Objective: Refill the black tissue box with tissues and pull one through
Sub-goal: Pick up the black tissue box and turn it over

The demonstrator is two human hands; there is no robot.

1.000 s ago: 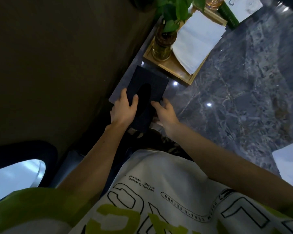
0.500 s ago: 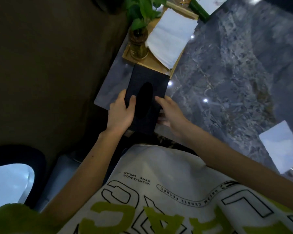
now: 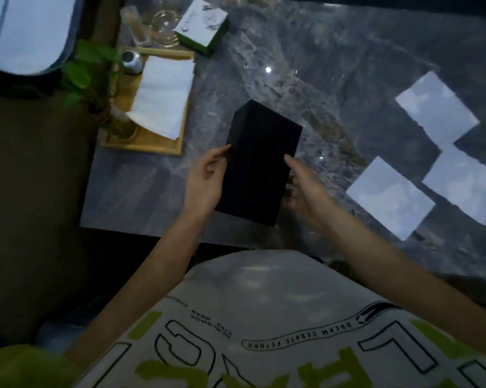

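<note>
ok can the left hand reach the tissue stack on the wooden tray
Probably yes: only bare table lies between the left hand and the tissue stack, though it grips the black box.

Two hands held the black box (image 3: 261, 163) over the near edge of the marble table (image 3: 334, 79), with its dark oval slot facing up. The left hand (image 3: 205, 177) gripped the left side and the right hand (image 3: 306, 189) the right side. Left of the box, a wooden tray (image 3: 149, 142) carried a stack of tissues (image 3: 163, 96) and a plant (image 3: 82, 71). Three white sheets (image 3: 390, 197) lay well to the right. A green-and-white carton (image 3: 201, 25) sat farther back.
</note>
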